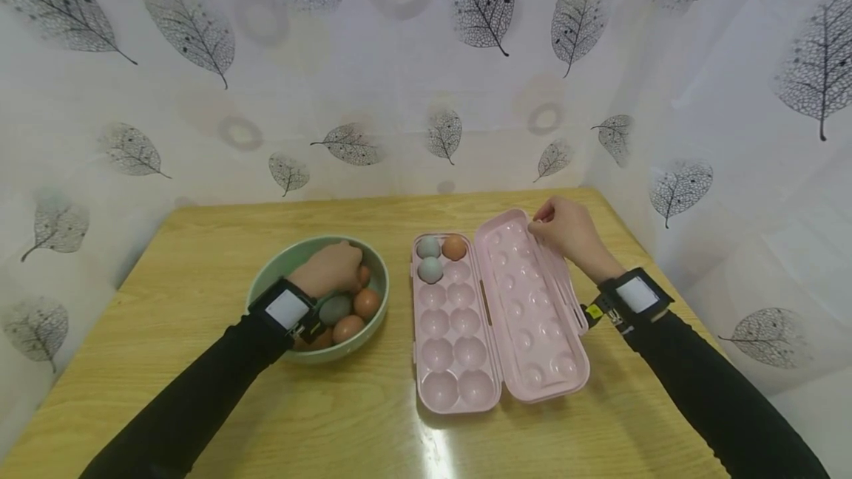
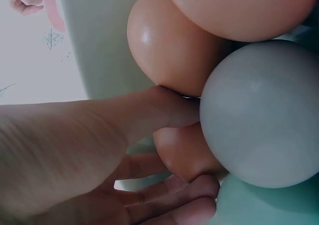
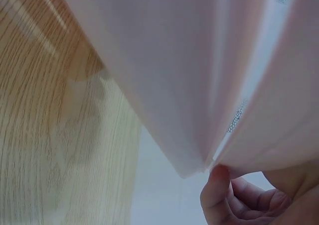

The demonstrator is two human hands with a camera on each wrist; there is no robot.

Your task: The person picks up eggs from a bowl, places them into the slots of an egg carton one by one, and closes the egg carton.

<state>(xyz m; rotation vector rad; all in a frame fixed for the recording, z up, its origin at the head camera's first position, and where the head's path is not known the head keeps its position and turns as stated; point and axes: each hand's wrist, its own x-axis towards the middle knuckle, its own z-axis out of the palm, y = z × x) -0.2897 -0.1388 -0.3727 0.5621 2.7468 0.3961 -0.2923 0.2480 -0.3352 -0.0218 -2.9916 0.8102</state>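
Eggs point(image 1: 348, 329) lie in the green bowl point(image 1: 334, 353); the left hand point(image 1: 330, 268) grasps a brown egg point(image 2: 184, 153). The right hand point(image 1: 567, 231) pinches the lid point(image 1: 526, 301) of the pink carton point(image 1: 455, 335).

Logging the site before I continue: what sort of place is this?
Likely a makeshift indoor workspace: a wooden table backed by a leaf-print curtain, with a bowl of eggs and a pink egg box.

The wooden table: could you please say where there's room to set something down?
The wooden table is bare left of the green bowl and in front of bowl and pink egg box; the gap between them is narrow. It's crowded inside the bowl, where the left grip is among eggs.
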